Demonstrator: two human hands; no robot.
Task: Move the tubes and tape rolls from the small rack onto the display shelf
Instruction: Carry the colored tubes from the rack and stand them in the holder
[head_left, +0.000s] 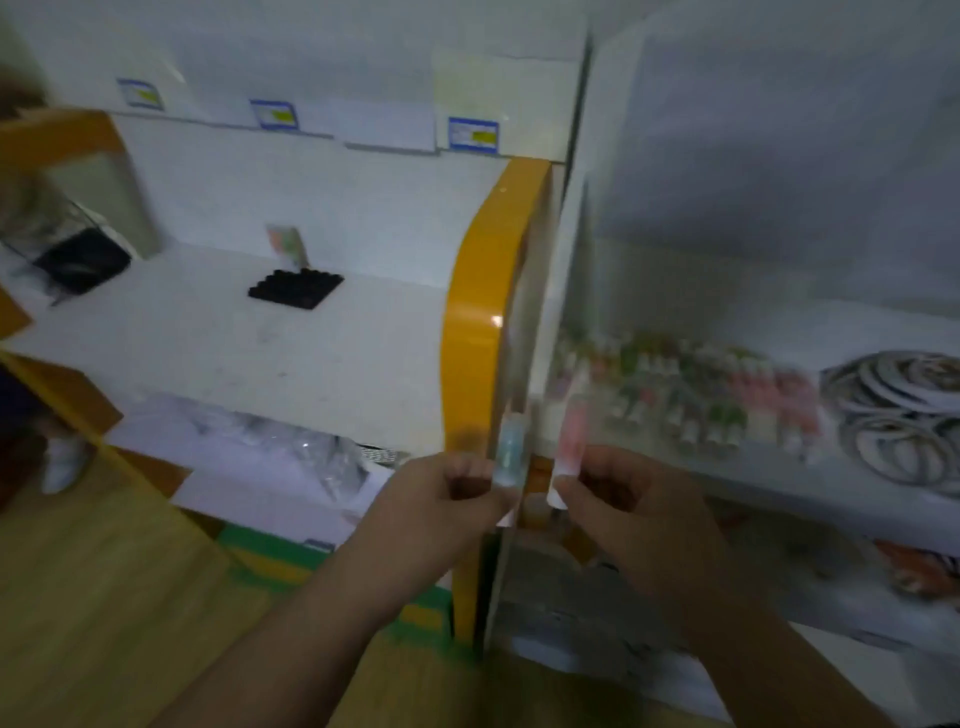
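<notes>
Nearest the camera, the left hand (441, 499) pinches a pale blue tube (508, 454) upright, and just right of it the right hand (618, 493) pinches a pink tube (569, 452) upright. Beyond them on the right, the display shelf (779, 467) holds blurred rows of tubes (685, 400) beside tape rolls (904, 410). Far left, the small black rack (295, 288) holds 1 tube (285, 244).
</notes>
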